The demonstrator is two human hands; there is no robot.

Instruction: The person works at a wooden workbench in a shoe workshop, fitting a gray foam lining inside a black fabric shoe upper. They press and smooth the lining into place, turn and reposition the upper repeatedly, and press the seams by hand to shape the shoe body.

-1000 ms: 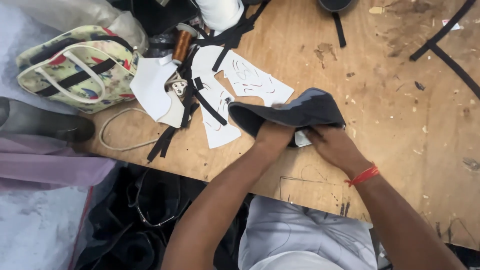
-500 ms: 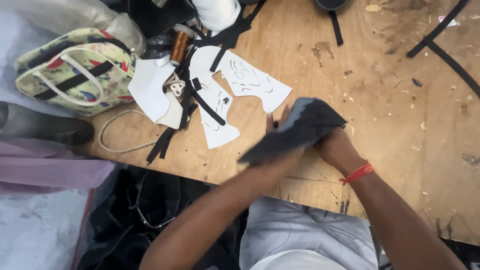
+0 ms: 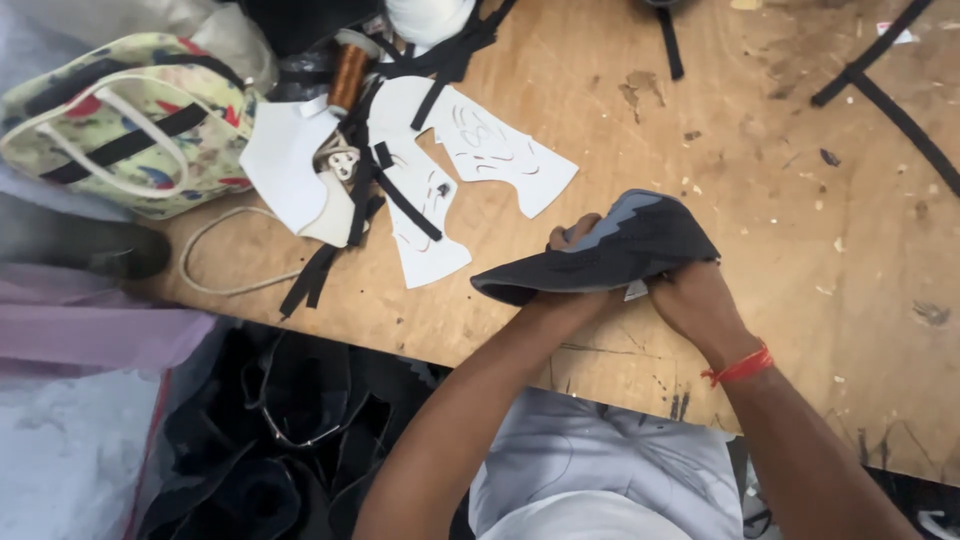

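Observation:
Both my hands hold a dark grey shoe upper [image 3: 610, 250] with a lighter blue-grey panel, just above the front edge of a wooden table [image 3: 760, 160]. My left hand [image 3: 572, 262] is tucked inside and under it, fingertips showing at its top edge. My right hand [image 3: 695, 300] grips its right end from below; a red thread band circles that wrist. A small white tag hangs under the upper.
White paper patterns [image 3: 500, 150] and black straps [image 3: 395, 190] lie at the table's left. A floral bag [image 3: 130, 120], a spool of brown thread [image 3: 348, 75] and a cord loop [image 3: 225, 255] sit further left. Black material fills a bin [image 3: 270, 430] below the table edge.
The shoe upper has been turned and flattened between my hands, and my left hand has moved up inside it. My right hand stays at its right end.

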